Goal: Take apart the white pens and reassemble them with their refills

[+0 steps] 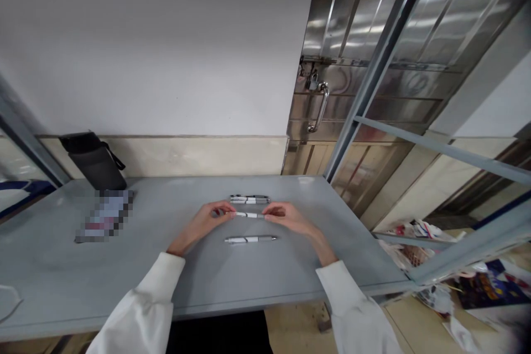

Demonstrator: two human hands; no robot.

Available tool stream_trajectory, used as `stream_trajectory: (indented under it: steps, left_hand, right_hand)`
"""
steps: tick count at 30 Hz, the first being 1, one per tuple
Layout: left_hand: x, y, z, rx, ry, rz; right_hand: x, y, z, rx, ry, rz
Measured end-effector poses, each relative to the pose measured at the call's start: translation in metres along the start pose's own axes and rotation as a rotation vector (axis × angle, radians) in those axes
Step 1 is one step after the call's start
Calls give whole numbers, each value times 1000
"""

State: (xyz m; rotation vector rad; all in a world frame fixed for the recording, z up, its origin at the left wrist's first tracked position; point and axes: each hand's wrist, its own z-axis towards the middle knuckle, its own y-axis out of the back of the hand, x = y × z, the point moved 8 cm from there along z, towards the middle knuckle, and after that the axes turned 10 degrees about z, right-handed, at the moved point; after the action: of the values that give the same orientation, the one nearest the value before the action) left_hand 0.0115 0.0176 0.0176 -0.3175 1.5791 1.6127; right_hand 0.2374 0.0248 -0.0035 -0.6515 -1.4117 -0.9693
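Grey table [290,276] against white wall [157,38], steel door [373,83] beside.

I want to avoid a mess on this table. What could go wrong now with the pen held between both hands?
1. The left hand and right hand pinch only the ends of the held pen; if pulled apart, small parts might drop.
2. The loose pen under the wrists could be nudged and roll on the table.
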Motion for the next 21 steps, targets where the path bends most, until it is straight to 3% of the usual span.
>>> stream_trajectory:
  steps: [3,11,21]
  left_hand:
    - [5,-4,-2,77,-43,88]
    - [5,-18,-5,209,-100,125]
    - [0,-18,-8,219,-162,180]
  right_hand:
    - [-6,-9,-2,92,-58,-65]
    - [-2,-13,-6,165,-73,-151]
    - [-1,-19,-7,230,-34,-185]
